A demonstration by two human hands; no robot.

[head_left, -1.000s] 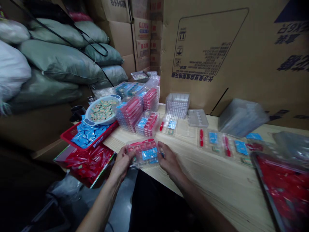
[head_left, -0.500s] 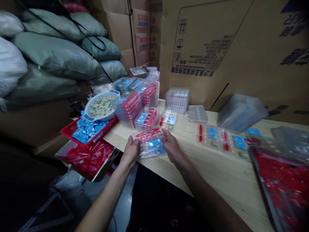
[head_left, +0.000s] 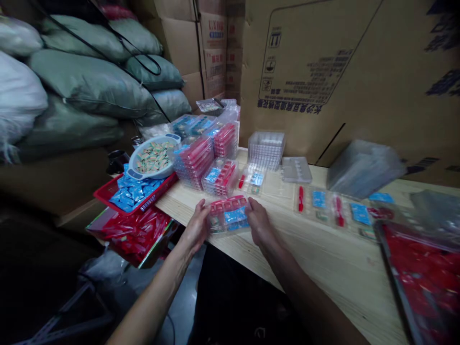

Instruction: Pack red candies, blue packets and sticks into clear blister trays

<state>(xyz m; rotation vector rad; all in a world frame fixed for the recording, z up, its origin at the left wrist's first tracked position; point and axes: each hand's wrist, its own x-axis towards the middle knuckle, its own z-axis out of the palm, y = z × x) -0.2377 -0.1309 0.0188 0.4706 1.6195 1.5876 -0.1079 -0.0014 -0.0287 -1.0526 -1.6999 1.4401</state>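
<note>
Between both hands, at the table's front edge, is a clear plastic case (head_left: 235, 215) containing a red molded piece, blue packets and a small greenish piece. My left hand (head_left: 196, 225) has its fingers closed on the case's left end. Closed on the right end is my right hand (head_left: 259, 221). Just behind them sits a short pile of similar filled cases (head_left: 220, 177), beside a taller stack (head_left: 194, 163). An open case (head_left: 253, 177) with a red piece and a blue packet lies right of the short pile.
Left stand a red basket (head_left: 102, 191) of blue packets, a light-blue bowl (head_left: 177, 139) of small pieces, and a box of red pieces (head_left: 138, 235). More open cases (head_left: 318, 203) lie to the right, near a tray of red items (head_left: 424, 273). Nested clear trays (head_left: 266, 148) stand behind.
The held case has shifted slightly right, and its red piece now lies flatter against it. My right hand has moved a little down the case's right end. The view has shifted slightly.
</note>
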